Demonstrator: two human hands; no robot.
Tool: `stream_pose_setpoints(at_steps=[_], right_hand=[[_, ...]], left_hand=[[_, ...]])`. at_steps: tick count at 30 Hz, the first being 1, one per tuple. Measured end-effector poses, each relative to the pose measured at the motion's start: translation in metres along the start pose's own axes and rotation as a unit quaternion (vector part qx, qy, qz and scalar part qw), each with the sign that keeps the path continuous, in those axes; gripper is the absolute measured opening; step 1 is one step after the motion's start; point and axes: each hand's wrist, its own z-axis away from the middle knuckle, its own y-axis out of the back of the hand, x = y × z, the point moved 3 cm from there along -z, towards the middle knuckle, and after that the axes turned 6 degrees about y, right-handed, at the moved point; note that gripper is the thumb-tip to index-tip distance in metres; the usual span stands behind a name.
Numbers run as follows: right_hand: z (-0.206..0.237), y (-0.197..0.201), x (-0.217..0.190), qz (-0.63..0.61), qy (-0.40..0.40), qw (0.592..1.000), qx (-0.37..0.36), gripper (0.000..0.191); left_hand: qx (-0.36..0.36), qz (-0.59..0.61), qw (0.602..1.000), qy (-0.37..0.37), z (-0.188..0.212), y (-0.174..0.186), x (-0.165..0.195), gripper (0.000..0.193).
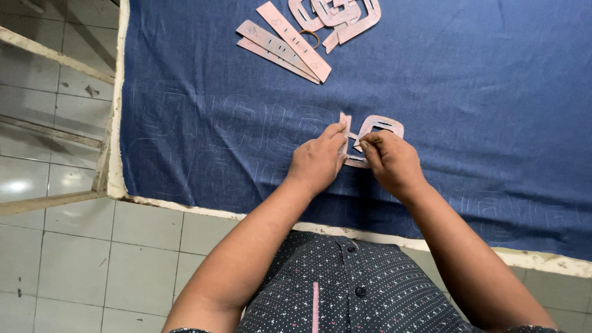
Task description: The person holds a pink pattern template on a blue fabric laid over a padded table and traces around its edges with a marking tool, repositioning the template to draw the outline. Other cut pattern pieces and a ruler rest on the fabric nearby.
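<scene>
At centre frame, on the blue denim (468, 80), my left hand (317, 161) lies knuckles-up, fingers pressed together flat on the near edge of a pink cardboard template (377, 132), I judge to keep it from sliding on the cloth. Just right of it, my right hand (393, 163) is pinched shut, thumb to forefinger, at the template's inner edge; what it pinches is too small to tell, likely a bit of chalk, since faint white outlines (203, 139) of the same loop shape run in rows to the left. The template sits flat, touching both hands. Further out, in the upper middle of the frame, spare templates lie in a loose heap: long strips (280, 40) and curved pieces (336, 15). Table edge (117, 154) at left, tiled floor (55, 246) beyond.
</scene>
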Motion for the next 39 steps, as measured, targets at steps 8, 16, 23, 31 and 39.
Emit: stream_pose_setpoints(at_steps=[8, 16, 23, 31, 39], right_hand=[[-0.016, 0.008, -0.002, 0.058, 0.074, 0.995, 0.029, 0.011], [-0.023, 0.012, 0.003, 0.03, -0.003, 0.999, -0.011, 0.012], [-0.04, 0.026, 0.012, 0.059, 0.024, 0.997, 0.039, 0.009], [-0.03, 0.042, 0.02, 0.101, 0.016, 0.994, 0.033, 0.009], [-0.01, 0.051, 0.026, 0.098, -0.004, 0.994, 0.041, 0.009]], left_hand=[[-0.005, -0.167, 0.985, -0.032, -0.002, -0.012, 0.008, 0.017], [0.044, -0.148, 0.983, -0.1, 0.005, -0.037, 0.014, 0.033], [0.024, -0.164, 0.979, -0.122, 0.004, -0.038, 0.018, 0.043], [-0.003, -0.236, 0.963, -0.13, -0.006, -0.048, 0.031, 0.048], [-0.105, -0.28, 0.947, -0.113, -0.01, -0.051, 0.039, 0.052]])
